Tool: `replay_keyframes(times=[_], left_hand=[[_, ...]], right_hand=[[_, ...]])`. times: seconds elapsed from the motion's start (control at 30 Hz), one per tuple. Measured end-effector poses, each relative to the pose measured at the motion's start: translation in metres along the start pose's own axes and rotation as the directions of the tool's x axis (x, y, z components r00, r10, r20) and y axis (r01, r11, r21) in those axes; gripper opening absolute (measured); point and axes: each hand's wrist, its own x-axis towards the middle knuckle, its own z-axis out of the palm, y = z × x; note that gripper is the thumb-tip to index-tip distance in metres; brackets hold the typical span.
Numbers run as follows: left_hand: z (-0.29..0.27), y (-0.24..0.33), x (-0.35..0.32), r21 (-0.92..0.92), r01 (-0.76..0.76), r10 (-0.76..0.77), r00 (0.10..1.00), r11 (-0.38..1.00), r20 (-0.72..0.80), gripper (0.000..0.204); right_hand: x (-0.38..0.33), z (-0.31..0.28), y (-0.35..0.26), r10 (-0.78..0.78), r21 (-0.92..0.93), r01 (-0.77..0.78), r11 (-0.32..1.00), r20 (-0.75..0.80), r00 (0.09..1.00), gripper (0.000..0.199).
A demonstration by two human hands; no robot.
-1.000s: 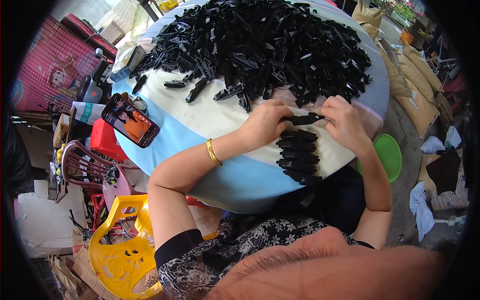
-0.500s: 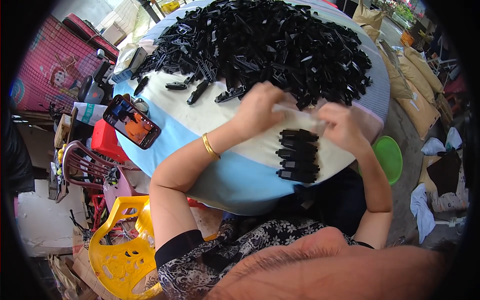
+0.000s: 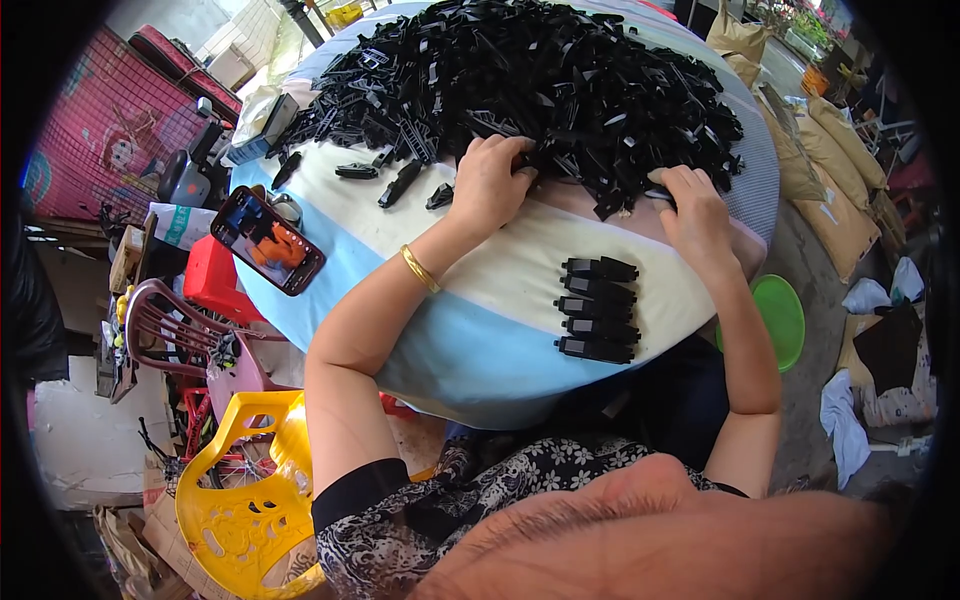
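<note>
Hundreds of small black parts (image 3: 570, 80) sit heaped on the far half of a round table (image 3: 455, 345). Left hand (image 3: 490, 185) is at the heap's near edge, thumb and fingers slightly apart, dark parts right behind them; can't tell if it's gripping one. Right hand (image 3: 695, 215) is at the near right edge, fingers curled, narrow pinch; can't tell what's in it.

Five black pieces (image 3: 597, 309) lie in a stacked row on the near right of the cloth, between the forearms. A few loose parts (image 3: 401, 184) are scattered left of the heap.

Containers: a small box (image 3: 268, 128) at far left with white stuff poking out the top; a round green basin (image 3: 783, 322) off the right edge; full-looking brown sacks (image 3: 815, 165) beyond it.

Materials: parts are long, narrow, hard-looking, some ribbed or slotted. Cloth is soft, with broad blue and cream bands.

Phone (image 3: 268, 242) tilted at left, screen lit. Gold bangle (image 3: 419, 269) on the left wrist. Yellow molded chair (image 3: 245, 500) near left, red bin (image 3: 218, 282) behind it. Wearer's head blocks the near floor.
</note>
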Motion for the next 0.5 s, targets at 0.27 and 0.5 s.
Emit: replay_keyframes(times=[0.27,0.5], left_hand=[[0.004,0.019,-0.019,0.205,-0.486,0.514,0.85,0.849,-0.116,0.023],[0.006,0.044,-0.042,-0.17,-0.54,0.566,0.782,0.824,0.261,0.014]], right_hand=[[-0.007,-0.009,-0.005,0.158,0.357,-0.161,0.92,0.037,0.987,0.022],[-0.031,0.009,-0.01,0.063,0.759,-0.463,0.458,0.492,0.868,0.021]])
